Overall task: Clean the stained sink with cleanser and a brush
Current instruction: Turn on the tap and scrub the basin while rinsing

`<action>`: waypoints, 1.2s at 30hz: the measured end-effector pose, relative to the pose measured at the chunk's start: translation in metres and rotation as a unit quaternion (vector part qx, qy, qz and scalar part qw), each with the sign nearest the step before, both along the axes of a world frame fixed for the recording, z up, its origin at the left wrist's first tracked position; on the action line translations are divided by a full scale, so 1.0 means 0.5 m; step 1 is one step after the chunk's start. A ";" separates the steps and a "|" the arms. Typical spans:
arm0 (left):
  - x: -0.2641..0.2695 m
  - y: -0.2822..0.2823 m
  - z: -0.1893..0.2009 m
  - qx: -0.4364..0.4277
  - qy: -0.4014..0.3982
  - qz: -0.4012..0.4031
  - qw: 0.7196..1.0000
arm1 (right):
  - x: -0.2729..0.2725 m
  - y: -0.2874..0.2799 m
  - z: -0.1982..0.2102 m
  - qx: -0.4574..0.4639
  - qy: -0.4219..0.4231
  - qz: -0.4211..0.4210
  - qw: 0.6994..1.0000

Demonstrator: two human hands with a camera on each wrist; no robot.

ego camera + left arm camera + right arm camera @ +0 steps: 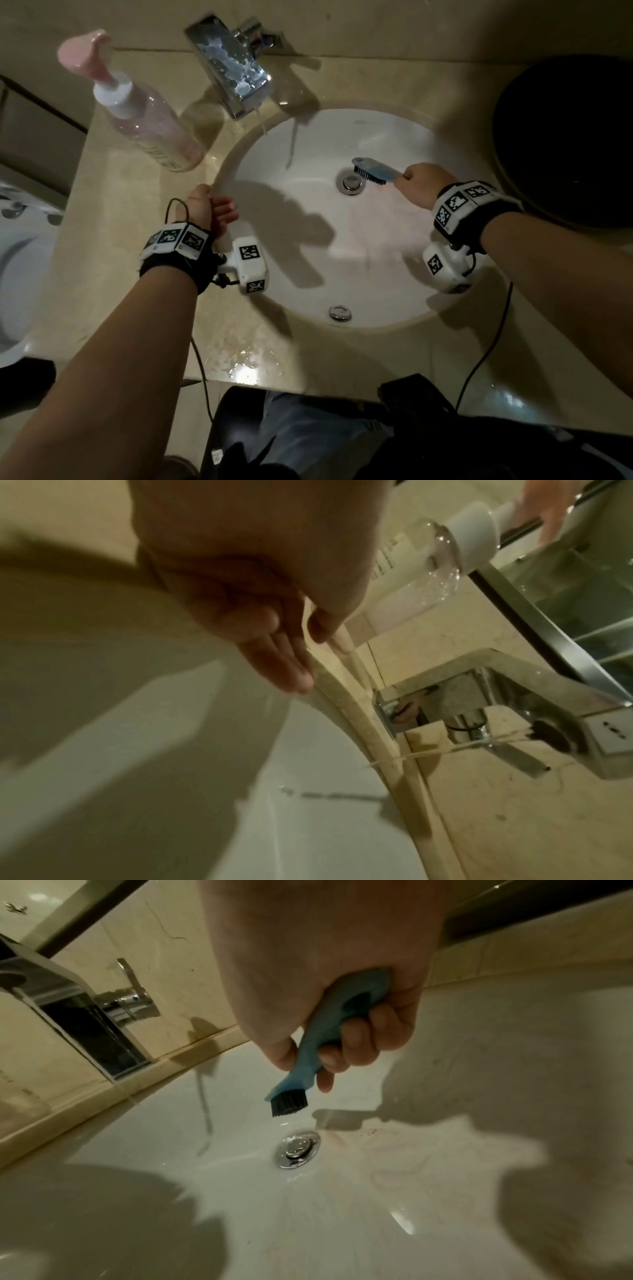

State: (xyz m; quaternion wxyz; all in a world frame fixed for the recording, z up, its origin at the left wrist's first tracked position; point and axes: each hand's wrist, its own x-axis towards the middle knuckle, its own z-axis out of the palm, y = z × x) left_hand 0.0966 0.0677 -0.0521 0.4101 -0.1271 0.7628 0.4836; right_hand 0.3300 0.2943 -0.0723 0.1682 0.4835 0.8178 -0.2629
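Note:
The white sink (pixel 376 137) has a faint pinkish film (pixel 376 219) on its floor, with dark specks (pixel 373 1131) beside the drain (pixel 350 182). My right hand (pixel 419 185) grips the handle of a blue brush (pixel 373 169) with black bristles (pixel 287 1103). The brush head hovers just above the drain (pixel 297 1148). My left hand (pixel 212 209) rests on the sink's left rim (pixel 383 737), thumb on the counter and straight fingers (pixel 287 666) along the inner edge. The pink cleanser pump bottle (pixel 150 126) stands on the counter at the back left.
A chrome faucet (pixel 229 73) at the back lets a thin stream of water fall into the basin. The overflow hole (pixel 340 312) is on the near wall. A dark round object (pixel 565 137) sits to the right, a toilet (pixel 13 274) to the left. Water pools on the front counter (pixel 239 366).

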 end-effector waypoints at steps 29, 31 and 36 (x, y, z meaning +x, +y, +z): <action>-0.017 0.010 -0.004 -0.059 -0.043 -0.046 0.996 | -0.049 0.047 -0.050 0.029 -0.184 0.229 0.956; -0.018 0.008 -0.002 -0.056 -0.044 -0.049 0.996 | -0.047 0.039 -0.052 -0.050 -0.139 0.258 0.955; -0.015 0.006 0.002 -0.059 -0.038 -0.059 0.996 | -0.040 -0.040 -0.094 -0.217 -0.194 0.357 0.887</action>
